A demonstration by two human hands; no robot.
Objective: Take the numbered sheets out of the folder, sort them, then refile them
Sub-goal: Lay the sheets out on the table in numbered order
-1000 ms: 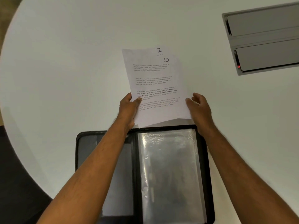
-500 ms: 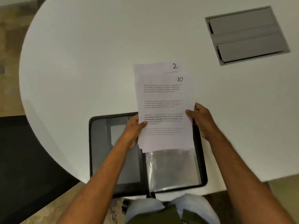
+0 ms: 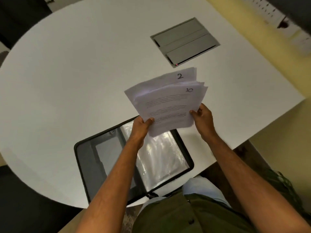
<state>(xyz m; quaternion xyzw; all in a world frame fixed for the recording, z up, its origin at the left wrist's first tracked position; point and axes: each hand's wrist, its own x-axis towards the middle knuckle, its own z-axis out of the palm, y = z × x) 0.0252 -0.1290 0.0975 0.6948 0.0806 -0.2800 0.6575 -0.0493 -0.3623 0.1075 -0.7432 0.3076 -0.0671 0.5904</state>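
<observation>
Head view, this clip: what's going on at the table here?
A person holds a stack of numbered sheets in both hands above a white table. The left hand grips its lower left edge, the right hand its right edge. The top sheet reads 10; one behind it reads 2. The folder lies open beneath, its clear sleeves showing. The sheets are out but not yet sorted.

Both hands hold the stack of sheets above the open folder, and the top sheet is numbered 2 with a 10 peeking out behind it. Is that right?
Not quite: the numbers are swapped. In the head view the top sheet is numbered 10, and the sheet behind it shows the 2. The rest holds: the left hand and right hand hold the stack above the open folder.
</observation>
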